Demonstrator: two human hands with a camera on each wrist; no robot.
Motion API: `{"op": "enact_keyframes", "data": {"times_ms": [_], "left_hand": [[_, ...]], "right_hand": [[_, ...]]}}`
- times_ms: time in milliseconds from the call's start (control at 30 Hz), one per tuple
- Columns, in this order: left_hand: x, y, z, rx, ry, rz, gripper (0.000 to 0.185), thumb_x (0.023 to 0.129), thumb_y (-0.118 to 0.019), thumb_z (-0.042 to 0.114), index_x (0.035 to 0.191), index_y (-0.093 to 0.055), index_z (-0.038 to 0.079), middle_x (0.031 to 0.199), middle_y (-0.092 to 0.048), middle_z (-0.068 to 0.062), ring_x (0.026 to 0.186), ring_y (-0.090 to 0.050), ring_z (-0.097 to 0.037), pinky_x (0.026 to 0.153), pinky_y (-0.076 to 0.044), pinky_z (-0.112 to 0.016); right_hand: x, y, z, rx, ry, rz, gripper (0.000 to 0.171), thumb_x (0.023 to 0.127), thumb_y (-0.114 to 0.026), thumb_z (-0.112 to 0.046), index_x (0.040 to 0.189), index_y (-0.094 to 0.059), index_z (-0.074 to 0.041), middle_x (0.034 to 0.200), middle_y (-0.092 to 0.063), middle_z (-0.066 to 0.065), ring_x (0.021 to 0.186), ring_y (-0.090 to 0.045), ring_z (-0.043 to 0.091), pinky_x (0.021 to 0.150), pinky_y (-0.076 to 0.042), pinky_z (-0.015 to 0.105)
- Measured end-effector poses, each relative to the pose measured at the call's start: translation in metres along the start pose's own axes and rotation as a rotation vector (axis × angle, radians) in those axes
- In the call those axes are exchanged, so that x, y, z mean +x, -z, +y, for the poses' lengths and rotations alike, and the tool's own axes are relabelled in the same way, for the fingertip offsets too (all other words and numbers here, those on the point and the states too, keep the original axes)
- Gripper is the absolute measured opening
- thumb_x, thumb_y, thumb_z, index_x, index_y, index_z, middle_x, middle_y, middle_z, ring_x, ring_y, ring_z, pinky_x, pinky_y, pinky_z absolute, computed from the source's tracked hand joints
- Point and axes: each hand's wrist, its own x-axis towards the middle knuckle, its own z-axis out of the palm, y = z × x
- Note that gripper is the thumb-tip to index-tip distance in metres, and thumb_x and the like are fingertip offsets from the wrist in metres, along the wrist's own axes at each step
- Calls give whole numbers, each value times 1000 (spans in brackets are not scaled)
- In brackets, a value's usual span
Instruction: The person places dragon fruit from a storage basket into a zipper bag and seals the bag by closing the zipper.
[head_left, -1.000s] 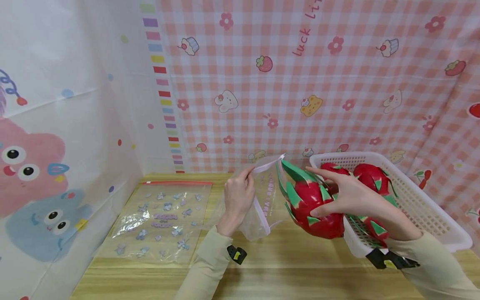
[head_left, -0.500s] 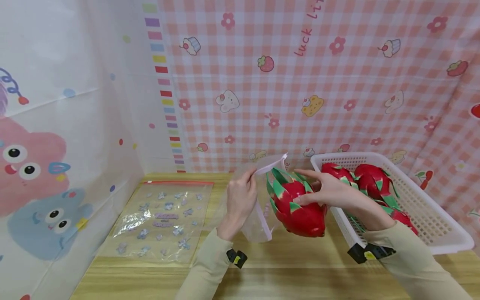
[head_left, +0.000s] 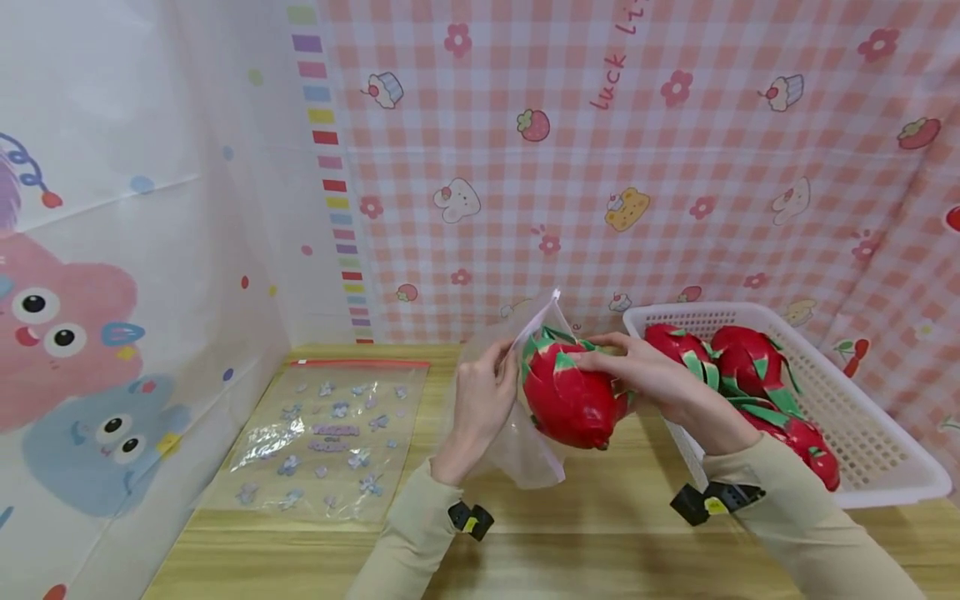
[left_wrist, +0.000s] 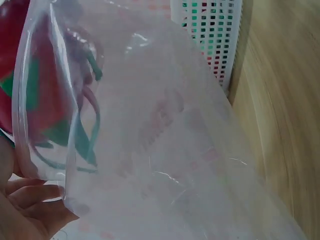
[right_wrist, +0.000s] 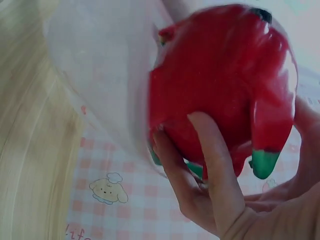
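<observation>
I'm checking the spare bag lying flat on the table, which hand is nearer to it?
Left. The left hand holds a clear bag beside the flat bag; the right hand is farther right.

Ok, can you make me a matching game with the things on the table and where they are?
Things:
1. dragon fruit in the right hand
2. clear bag in the left hand
3. flat printed bag
4. white basket

Places:
A. lying flat on the table on the left side
B. on the right side, with more dragon fruits inside
C. held up by its rim, mouth toward the fruit
D. gripped and pushed at the bag's mouth

Pairs: 1-D, 2-C, 3-A, 4-B
</observation>
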Motion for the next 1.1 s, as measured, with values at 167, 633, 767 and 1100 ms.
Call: {"op": "enact_keyframes", "data": {"times_ms": [167, 633, 767, 1100], "left_hand": [[0, 3, 2, -11, 14, -10, 21, 93, -56, 7, 108, -67, -1, 102, -72, -18, 55, -51, -8, 46, -37, -14], [0, 11, 5, 22, 19, -95, 23, 93, -58, 7, 112, -66, -2, 104, -71, -19, 42, -40, -4, 38, -30, -12], [-2, 10, 6, 101, -12, -81, 24, 92, -59, 6, 112, -66, -3, 105, -71, -21, 52, -61, -16, 43, -42, -13], [-6, 12, 12, 129, -32, -70, 12, 94, -56, 7, 97, -63, -2, 74, -68, -14, 48, -48, -11, 41, -32, -10]], "right_hand": [[2, -10, 0, -15, -1, 65, 81, 90, -58, -39, 149, -16, -3, 129, -48, 26, 91, -62, 22, 68, -58, 34], [12, -22, 5, -87, -18, 163, 85, 87, -63, -44, 146, -20, 0, 130, -49, 27, 99, -64, 30, 70, -59, 37], [14, -24, 7, -94, 11, 174, 85, 87, -64, -43, 145, -20, 0, 130, -49, 28, 99, -64, 31, 69, -59, 36], [17, -33, 13, -126, 79, 238, 86, 83, -70, -41, 143, -24, -1, 122, -56, 27, 90, -66, 26, 67, -59, 36]]}}
